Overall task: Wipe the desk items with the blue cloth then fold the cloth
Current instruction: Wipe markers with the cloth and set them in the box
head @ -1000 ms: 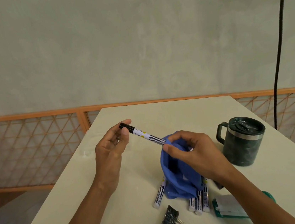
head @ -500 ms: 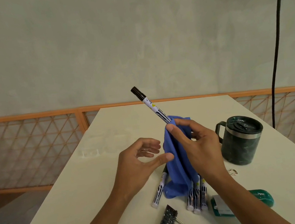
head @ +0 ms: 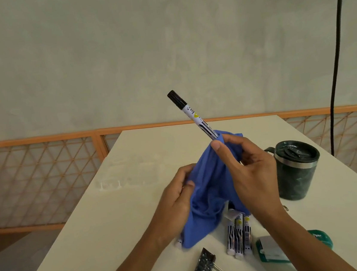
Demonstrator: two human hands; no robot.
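Nearby, mug (head: 294,173), markers (head: 238,234), binder clip (head: 204,267).

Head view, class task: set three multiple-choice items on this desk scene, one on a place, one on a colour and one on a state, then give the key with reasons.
1. Where does the mug stand?
A) on the table's right side
B) at the table's left edge
C) on the floor

2. What colour is the cap of the held marker?
A) red
B) black
C) yellow

3. How is the cloth?
A) folded flat on the table
B) draped over the mug
C) held up, bunched, by both hands

Key:
1 A, it stands upright to the right of the right hand.
2 B, the marker's raised end is black.
3 C, the right hand pinches it round the marker, and the left hand grips it lower down.
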